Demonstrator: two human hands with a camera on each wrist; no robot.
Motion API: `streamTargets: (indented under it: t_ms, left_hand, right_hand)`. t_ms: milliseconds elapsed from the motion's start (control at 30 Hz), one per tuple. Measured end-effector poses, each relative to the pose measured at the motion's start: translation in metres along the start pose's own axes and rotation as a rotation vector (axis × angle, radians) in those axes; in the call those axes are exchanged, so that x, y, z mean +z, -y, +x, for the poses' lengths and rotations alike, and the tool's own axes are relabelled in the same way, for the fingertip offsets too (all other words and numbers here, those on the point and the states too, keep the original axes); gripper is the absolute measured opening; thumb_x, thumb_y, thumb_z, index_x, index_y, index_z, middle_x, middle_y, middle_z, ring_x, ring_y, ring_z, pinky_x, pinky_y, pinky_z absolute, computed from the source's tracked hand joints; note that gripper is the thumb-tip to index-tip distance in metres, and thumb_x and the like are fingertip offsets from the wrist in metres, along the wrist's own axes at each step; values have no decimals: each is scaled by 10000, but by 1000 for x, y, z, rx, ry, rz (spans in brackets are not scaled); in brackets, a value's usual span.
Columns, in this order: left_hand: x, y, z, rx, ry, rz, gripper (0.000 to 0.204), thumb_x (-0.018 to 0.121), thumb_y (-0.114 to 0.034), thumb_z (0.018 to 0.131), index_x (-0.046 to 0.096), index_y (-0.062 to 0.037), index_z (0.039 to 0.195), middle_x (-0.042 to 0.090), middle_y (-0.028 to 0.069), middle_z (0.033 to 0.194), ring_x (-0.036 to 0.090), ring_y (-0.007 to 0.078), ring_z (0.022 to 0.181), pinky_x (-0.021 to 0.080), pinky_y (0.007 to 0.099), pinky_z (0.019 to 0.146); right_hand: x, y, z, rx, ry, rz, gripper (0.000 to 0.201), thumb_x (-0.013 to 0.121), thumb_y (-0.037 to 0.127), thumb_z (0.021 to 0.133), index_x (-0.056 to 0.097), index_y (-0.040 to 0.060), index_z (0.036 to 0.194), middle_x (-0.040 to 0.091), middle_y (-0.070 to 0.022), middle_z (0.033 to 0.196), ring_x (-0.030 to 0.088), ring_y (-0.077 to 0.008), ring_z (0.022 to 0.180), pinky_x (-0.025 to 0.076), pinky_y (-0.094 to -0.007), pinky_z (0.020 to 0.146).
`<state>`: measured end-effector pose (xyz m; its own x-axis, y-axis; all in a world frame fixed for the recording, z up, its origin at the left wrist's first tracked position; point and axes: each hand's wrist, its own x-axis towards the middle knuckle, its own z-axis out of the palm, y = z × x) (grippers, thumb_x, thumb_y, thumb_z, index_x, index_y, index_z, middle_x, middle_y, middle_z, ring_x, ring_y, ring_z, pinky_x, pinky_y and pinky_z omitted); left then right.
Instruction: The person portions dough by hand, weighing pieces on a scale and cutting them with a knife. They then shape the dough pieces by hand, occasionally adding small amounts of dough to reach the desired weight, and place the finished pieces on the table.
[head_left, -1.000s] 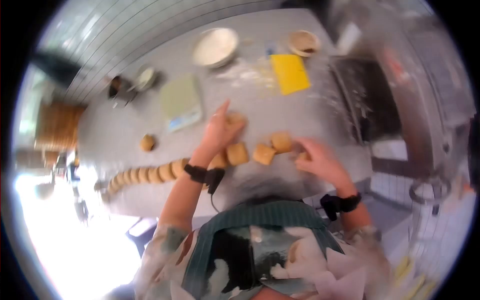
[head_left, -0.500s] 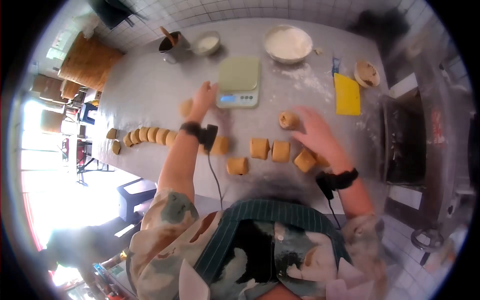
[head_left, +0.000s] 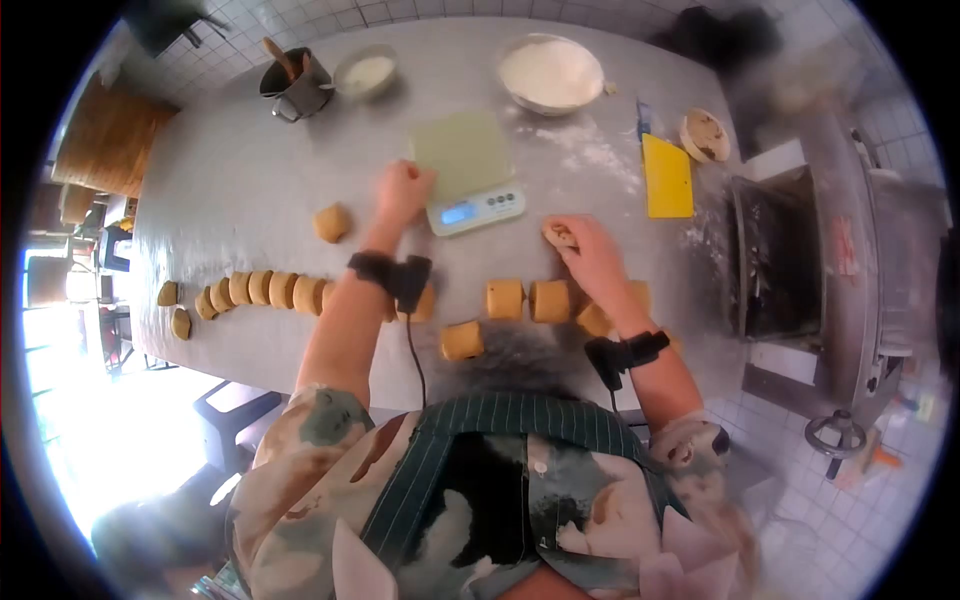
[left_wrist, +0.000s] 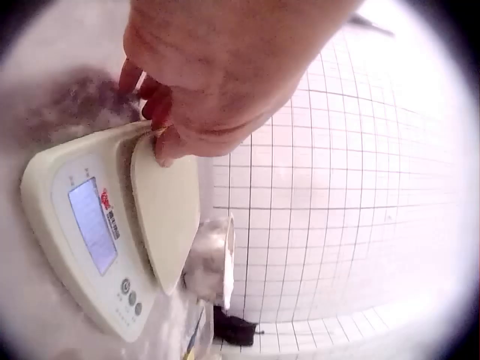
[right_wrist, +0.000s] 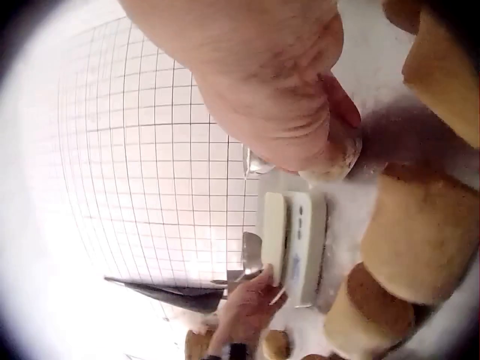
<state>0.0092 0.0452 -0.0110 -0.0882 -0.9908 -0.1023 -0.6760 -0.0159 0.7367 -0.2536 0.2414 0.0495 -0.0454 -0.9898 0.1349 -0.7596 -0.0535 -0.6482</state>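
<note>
The right hand (head_left: 590, 250) curls over a tan dough lump (head_left: 557, 235), mostly hidden. The left hand (head_left: 402, 190), fingers bent, touches the pale kitchen scale (head_left: 470, 170). A white flour bowl (head_left: 550, 72) sits at upper centre.

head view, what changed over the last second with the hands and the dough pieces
The left hand carried a dough piece out to the left, let it go, and that dough piece now lies alone while the hand touches the scale. The right hand moved from the row to hold a dough ball by the scale. The dough rows stayed put.
</note>
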Motion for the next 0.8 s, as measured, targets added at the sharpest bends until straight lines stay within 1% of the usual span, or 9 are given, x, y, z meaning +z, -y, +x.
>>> streamTargets:
  t_ms: [67, 100, 133, 200, 333, 467, 567, 633, 800]
  left_hand:
    - [0, -14, -20, 3, -1, 6, 365, 697, -342, 747, 625, 5, 835, 649, 144, 788, 625, 275, 740, 499, 386, 683]
    - [0, -19, -30, 16, 4, 13, 360, 710, -325, 753, 617, 11, 843, 644, 114, 782, 609, 234, 720, 488, 367, 678]
    - [3, -18, -37, 74, -57, -34, 307, 683, -296, 708, 631, 2, 759, 642, 198, 791, 627, 338, 739, 501, 416, 678]
    - [0, -15, -42, 99, -48, -40, 298, 681, -290, 712, 633, -1, 771, 641, 195, 794, 626, 343, 756, 501, 424, 687]
    - [-12, -10, -32, 123, 41, 82, 265, 675, -265, 728, 642, -14, 804, 636, 195, 839, 622, 351, 853, 498, 439, 748]
    - [-17, -11, -36, 210, -20, 106, 280, 673, -253, 761, 644, -25, 920, 641, 199, 949, 605, 356, 929, 484, 440, 811]
    - [-33, -18, -54, 145, -123, 62, 377, 656, -296, 822, 595, -27, 1078, 651, 166, 967, 619, 339, 901, 492, 421, 787]
    - [-52, -25, -72, 229, -275, 68, 413, 639, -286, 850, 552, -46, 1174, 633, 167, 1080, 594, 339, 1003, 474, 416, 846]
    - [-81, -13, -107, 180, -335, -26, 364, 636, -236, 850, 580, -49, 1158, 623, 179, 1130, 564, 360, 1085, 448, 422, 919]
  right_hand:
    - [-5, 11, 0, 181, -18, 131, 369, 622, 37, 781, 589, 117, 1139, 596, -119, 1029, 572, -321, 966, 477, -390, 840]
    - [-8, 19, 1, 180, -3, 126, 369, 622, 37, 781, 589, 117, 1139, 596, -119, 1029, 572, -321, 966, 477, -390, 840]
    - [-13, 30, 3, 169, -33, 123, 370, 619, 36, 786, 586, 116, 1146, 596, -120, 1041, 577, -316, 954, 478, -386, 831]
    - [-22, 51, 11, 152, -49, 109, 371, 616, 35, 791, 582, 115, 1152, 596, -122, 1052, 581, -312, 942, 478, -382, 822]
    - [-5, 80, 45, -49, -148, 85, 387, 628, 37, 796, 569, 111, 1172, 598, -117, 1040, 581, -312, 932, 480, -396, 798]
    - [27, 95, 87, -266, -178, 51, 393, 635, 28, 791, 571, 116, 1168, 599, -111, 1027, 575, -323, 935, 482, -418, 781]
    - [37, 101, 106, -303, -210, 40, 396, 626, 14, 787, 570, 119, 1165, 600, -109, 1020, 571, -326, 933, 486, -416, 779]
    - [35, 104, 114, -314, -212, 59, 400, 625, 11, 785, 570, 121, 1165, 599, -109, 1023, 570, -326, 932, 488, -413, 779]
    - [28, 109, 120, -304, -216, 83, 426, 623, 1, 773, 566, 128, 1175, 598, -106, 1032, 570, -322, 935, 490, -406, 782]
